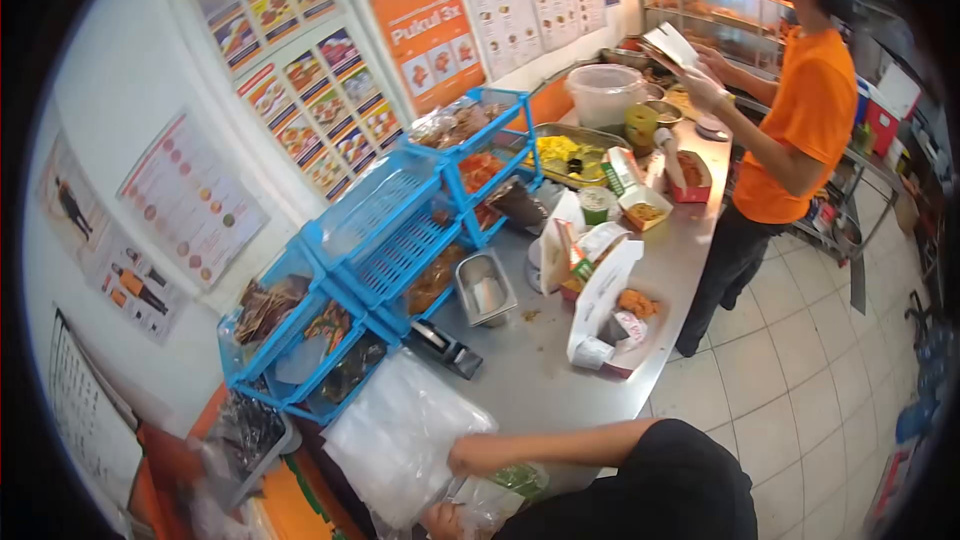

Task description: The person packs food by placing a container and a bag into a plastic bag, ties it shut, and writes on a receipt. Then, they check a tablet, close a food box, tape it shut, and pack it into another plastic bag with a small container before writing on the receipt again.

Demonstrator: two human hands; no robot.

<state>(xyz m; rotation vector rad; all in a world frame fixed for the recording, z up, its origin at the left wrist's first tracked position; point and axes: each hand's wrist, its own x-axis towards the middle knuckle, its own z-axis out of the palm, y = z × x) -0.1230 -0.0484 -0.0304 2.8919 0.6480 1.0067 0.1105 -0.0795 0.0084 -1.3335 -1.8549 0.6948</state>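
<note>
My right hand [466, 458] reaches in from the right on a bare forearm below a black sleeve. Its fingers grip the edge of a stack of clear plastic bags [395, 435] lying at the near end of the steel counter [520, 370]. My left hand [441, 520] sits just below it at the bottom edge of the view. It is closed on a crumpled clear bag [487, 502], and something green [520, 480] shows through the plastic under my forearm. Part of the left hand is hidden by the plastic.
Blue plastic racks [400, 240] with packets line the wall on the left. Open food boxes [610, 310], a steel tub [485, 290], cups and a white bucket [603, 90] crowd the counter. A person in an orange shirt [810, 120] stands at the far end holding papers. Tiled floor lies to the right.
</note>
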